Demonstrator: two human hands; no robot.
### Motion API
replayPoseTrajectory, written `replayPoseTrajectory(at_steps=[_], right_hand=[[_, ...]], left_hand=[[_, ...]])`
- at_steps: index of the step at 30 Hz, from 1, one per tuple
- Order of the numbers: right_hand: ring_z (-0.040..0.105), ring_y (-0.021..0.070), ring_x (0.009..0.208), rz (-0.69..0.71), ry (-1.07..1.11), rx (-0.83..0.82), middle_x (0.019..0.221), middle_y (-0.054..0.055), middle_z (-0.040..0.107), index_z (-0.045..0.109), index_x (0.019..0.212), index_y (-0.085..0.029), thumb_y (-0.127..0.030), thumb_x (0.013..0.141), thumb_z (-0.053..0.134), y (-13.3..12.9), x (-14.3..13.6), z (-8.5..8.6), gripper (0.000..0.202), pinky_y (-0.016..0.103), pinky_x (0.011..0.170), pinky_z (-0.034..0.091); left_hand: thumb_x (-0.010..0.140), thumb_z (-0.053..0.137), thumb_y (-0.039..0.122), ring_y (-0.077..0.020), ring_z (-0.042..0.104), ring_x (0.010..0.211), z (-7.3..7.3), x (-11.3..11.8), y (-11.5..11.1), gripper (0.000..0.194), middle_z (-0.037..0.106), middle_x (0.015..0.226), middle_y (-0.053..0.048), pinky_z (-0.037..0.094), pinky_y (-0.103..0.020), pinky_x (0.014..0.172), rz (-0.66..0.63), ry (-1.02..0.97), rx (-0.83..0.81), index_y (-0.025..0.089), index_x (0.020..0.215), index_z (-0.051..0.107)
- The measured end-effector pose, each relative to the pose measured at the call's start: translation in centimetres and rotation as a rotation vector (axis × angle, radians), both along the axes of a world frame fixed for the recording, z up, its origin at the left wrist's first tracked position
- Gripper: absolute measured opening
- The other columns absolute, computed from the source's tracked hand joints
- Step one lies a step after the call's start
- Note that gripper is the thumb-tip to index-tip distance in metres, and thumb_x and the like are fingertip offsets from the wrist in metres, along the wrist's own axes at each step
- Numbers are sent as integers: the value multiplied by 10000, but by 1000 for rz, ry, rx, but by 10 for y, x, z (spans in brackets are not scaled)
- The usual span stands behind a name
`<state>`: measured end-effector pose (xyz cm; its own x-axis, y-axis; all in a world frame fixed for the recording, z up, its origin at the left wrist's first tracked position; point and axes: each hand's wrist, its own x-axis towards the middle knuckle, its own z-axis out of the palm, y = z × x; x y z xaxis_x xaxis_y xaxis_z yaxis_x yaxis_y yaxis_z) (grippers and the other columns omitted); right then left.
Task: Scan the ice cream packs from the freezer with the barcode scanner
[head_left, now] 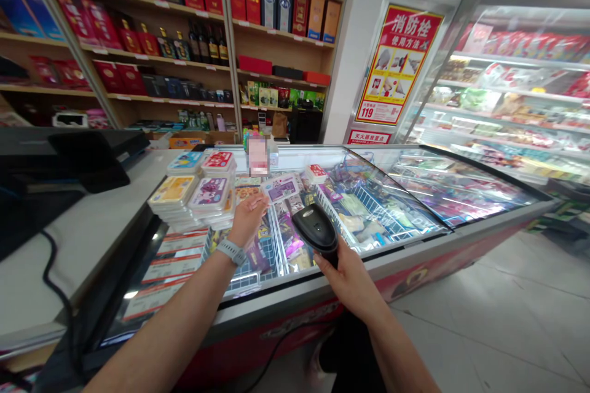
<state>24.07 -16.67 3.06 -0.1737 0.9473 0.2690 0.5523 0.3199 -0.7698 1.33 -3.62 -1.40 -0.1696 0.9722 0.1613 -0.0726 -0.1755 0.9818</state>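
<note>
My right hand (346, 273) is wrapped round the handle of a black barcode scanner (317, 228), its head raised over the freezer's glass. My left hand (251, 212), with a pale watch strap on the wrist, pinches the near left edge of a flat white plastic tub (282, 188) with a purple label. The tub is tilted above the glass, in front of the scanner. Stacks of similar tubs stand to the left: purple-labelled tubs (211, 191), yellow-labelled tubs (175, 189), blue-labelled tubs (185, 161) and red-labelled tubs (218, 161). A single red-labelled tub (316, 174) lies farther right.
A chest freezer (396, 261) with wire baskets of wrapped goods runs to the right. At left stand a counter (133, 187) and dark checkout equipment (94, 163), with a black cable (53, 270). Shelves (184, 61) of boxes rise behind; a lit display fridge (516, 92) stands at right.
</note>
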Motion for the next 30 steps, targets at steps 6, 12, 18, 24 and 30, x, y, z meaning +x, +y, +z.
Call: replayPoseTrajectory(at_steps=[6,12,18,24,30], right_hand=[[628,250,1017,-2,-2,-15,1090,100,672,552,1161,-177,-310,904,528,-3,0,0,290,377,898,474],[636,249,972,7,11,10,1048,90,687,582,1114,-184,-333,905,527,-10,4,1,262,363,861,486],[637,252,985,21,-7,2,1044,86,686,570,1100,-191,-327,901,528,-17,6,1,244,363,862,482],[639,248,955,42,3,-18,1024,77,689,576,1076,-193,-313,901,527,-18,-1,-3,218,360,857,478],[637,252,994,63,21,-8,1068,91,687,565,1130,-186,-302,899,529,-18,-9,-4,261,356,877,477]], left_hand=[[740,652,530,-229,671,885,3,2,-3,478,727,993,-113,521,-352,774,14,61,61,146,1024,677],[784,636,461,-231,656,978,35,2,-22,384,717,1062,-87,514,-350,866,100,175,238,184,1041,701],[887,543,402,-225,630,980,85,-47,-64,324,697,1071,-55,482,-369,920,519,778,550,243,1125,695],[925,491,367,-273,554,1092,91,-140,-90,354,667,1160,-69,430,-466,982,744,1286,603,254,1225,640],[954,422,398,-279,556,1071,77,-176,-86,360,687,1104,-69,411,-460,950,754,1495,479,232,1158,667]])
